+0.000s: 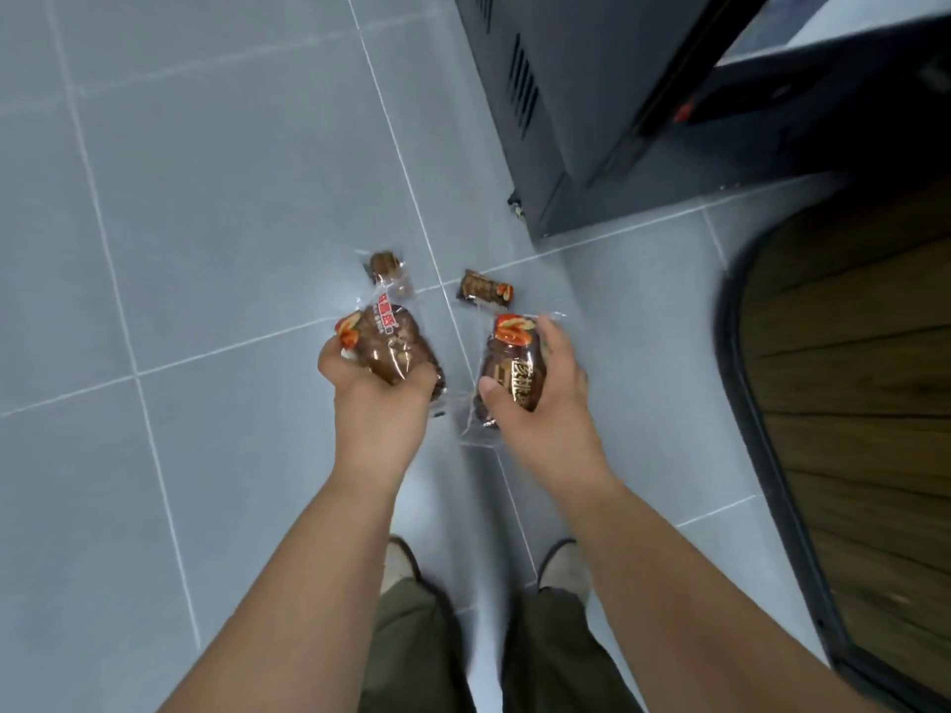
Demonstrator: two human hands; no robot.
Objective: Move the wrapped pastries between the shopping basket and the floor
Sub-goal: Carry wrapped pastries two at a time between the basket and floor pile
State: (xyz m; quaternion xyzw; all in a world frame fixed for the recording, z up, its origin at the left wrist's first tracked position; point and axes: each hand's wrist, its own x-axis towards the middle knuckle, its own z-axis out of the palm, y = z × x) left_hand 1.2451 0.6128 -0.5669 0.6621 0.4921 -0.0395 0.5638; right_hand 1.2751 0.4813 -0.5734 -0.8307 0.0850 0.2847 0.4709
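My left hand [378, 398] grips a brown pastry in clear wrap [393, 347] with red and orange print, held above the grey tiled floor [216, 208]. My right hand [540, 388] grips a second wrapped pastry [512, 367], thumb on its left side and fingers round its right. Two more wrapped pastries lie on the floor beyond the hands, one [387, 270] on the left and one [483, 289] on the right. No shopping basket shows in the frame.
A dark metal cabinet with vent slots [576, 110] stands at the upper right. A dark-rimmed surface with wood-grain planks [854, 383] fills the right side. My two shoes [401, 563] and trouser legs show below the arms.
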